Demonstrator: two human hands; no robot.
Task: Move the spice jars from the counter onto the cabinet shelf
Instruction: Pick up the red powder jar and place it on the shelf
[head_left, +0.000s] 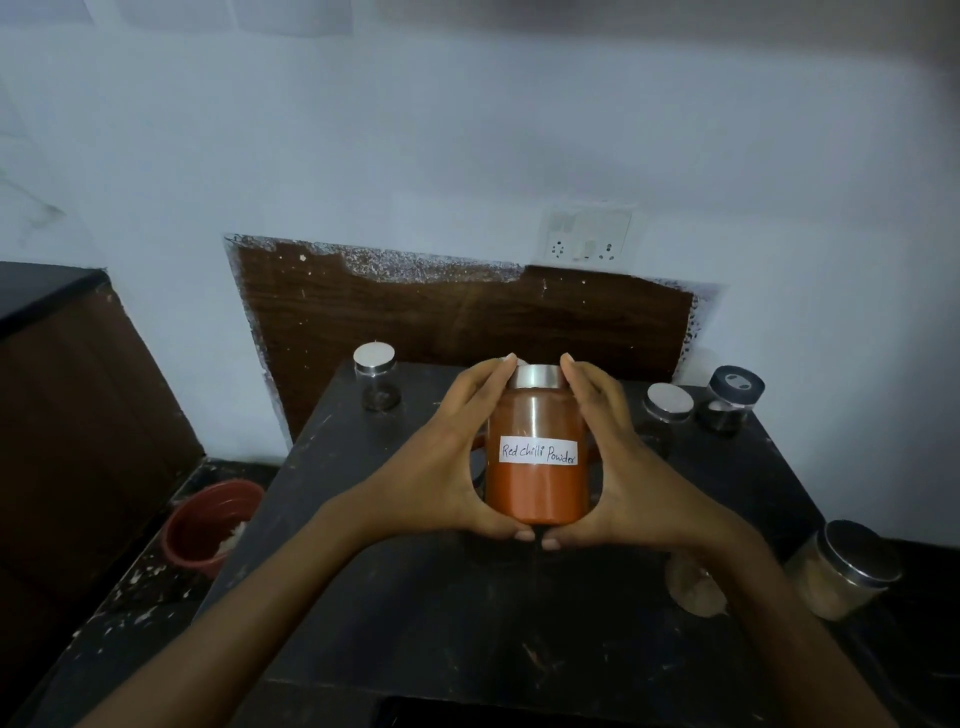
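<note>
Both your forearms reach forward over the dark bench (415, 597) and come together in the middle. Your left hand (441, 467) and right hand (618, 467) curl around the red chilli powder jar (535, 488) from both sides, with the fingertips at its metal lid and the thumbs meeting under its base. The jar is upright, over the bench centre.

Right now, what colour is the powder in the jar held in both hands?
Orange-red, filling the labelled jar; clearest in the head view.
</note>
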